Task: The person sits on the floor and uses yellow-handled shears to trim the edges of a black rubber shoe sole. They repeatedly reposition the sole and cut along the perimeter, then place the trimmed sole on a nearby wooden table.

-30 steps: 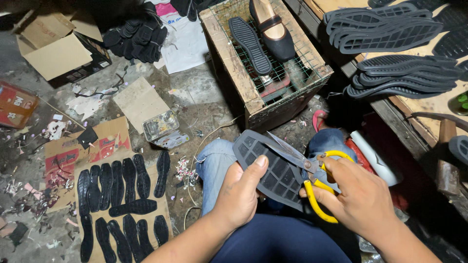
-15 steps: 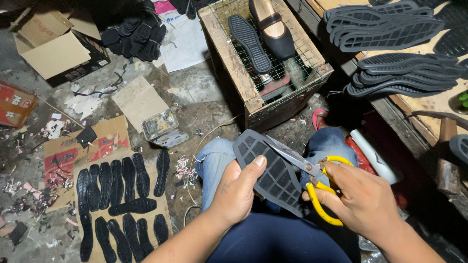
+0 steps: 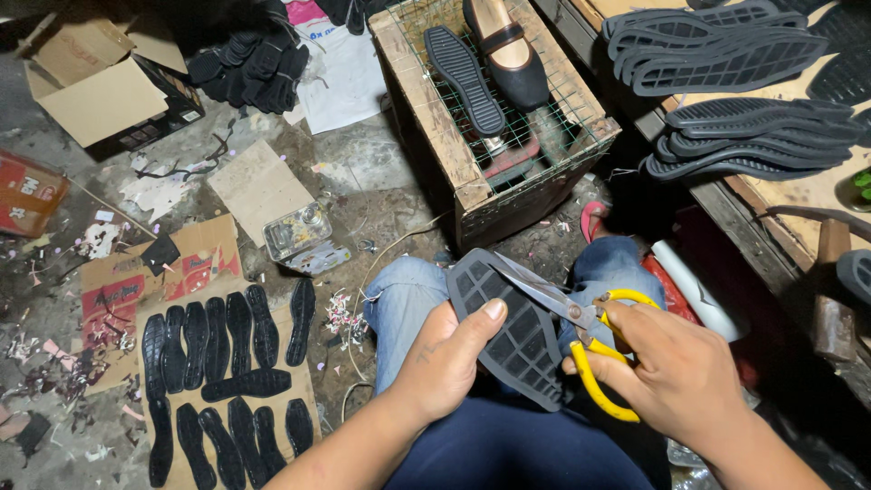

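Gripped in the left hand (image 3: 445,358), a dark ribbed rubber shoe sole (image 3: 508,322) meets yellow-handled steel scissors (image 3: 581,340) clenched by the right hand (image 3: 676,372). Edge trimming looks underway; next, the sole likely needs turning along the blades.

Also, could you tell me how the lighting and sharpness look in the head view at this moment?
Head view: light falls brightest on the left hand, the right hand and the black ribbed rubber sole; the yellow-handled scissors are sharp, without motion blur; the lower right corner sinks into deep shadow.
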